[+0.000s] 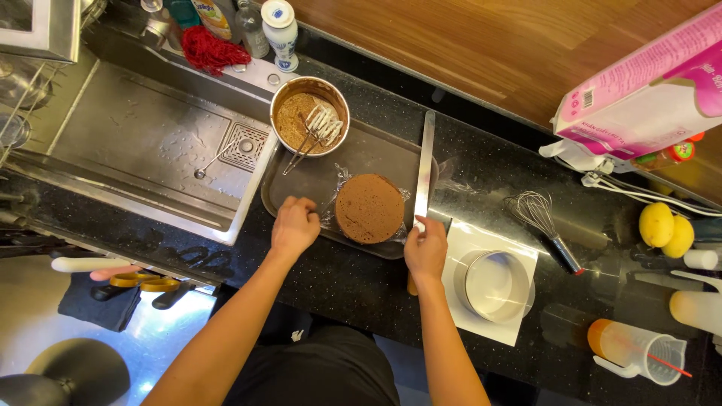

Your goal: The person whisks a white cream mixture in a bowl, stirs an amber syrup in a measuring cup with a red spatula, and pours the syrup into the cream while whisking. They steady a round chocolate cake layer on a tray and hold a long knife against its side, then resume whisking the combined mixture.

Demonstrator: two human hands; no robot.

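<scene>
Round brown cake (369, 208) lies between both hands; left hand (295, 225) pinches its plastic wrap (331, 214), steadying it, while right hand (426, 244) grips the long knife (425, 167) alongside.

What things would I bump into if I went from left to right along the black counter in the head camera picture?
Metal sink → left hand → round brown cake → long knife under the right hand → metal cake ring → wire whisk → two lemons.
</scene>
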